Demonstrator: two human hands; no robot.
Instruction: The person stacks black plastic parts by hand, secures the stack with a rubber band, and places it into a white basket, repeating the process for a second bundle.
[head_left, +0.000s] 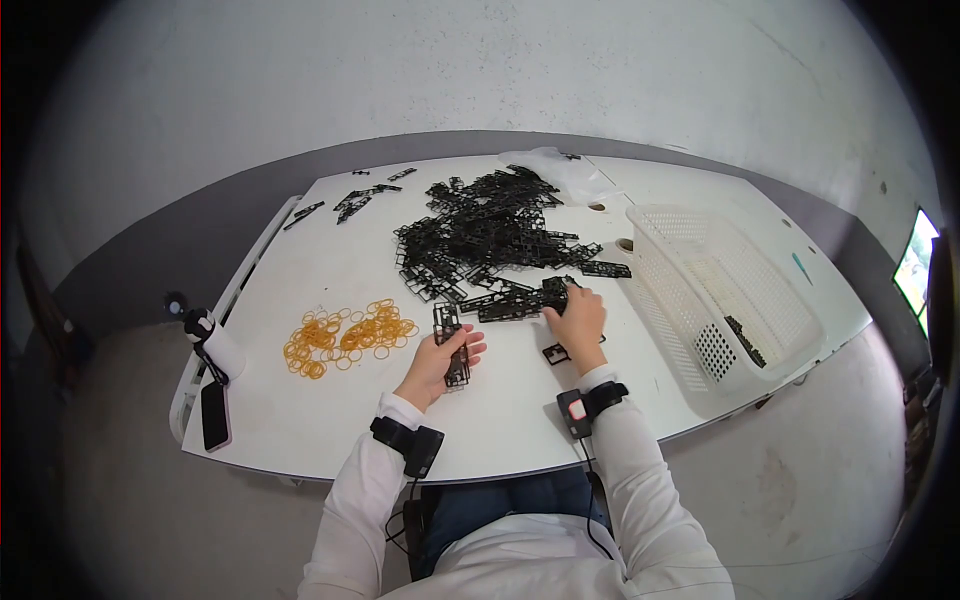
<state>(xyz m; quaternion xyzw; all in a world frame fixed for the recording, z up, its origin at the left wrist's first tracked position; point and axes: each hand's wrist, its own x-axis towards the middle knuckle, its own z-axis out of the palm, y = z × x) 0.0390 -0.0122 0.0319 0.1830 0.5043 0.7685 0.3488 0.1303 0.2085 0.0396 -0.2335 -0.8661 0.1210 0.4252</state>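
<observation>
My left hand (436,362) is closed around some flat black plastic frames (452,338), held lengthwise with the thumb across them and the fingertips showing on the right. At the lower right edge of a big heap of similar frames (490,228), my right hand (579,322) pinches a black plastic frame (557,290). How many pieces it grips is hidden by the fingers. Just below that hand, another loose black frame (555,353) lies on the white table (500,420), partly covered by the hand.
Yellow rubber bands (345,335) lie spread left of my left hand. A white perforated basket (690,300) with a few black pieces stands at right. A white bottle (222,350) and a phone (215,416) are at the left edge. A plastic bag (565,175) lies behind the heap.
</observation>
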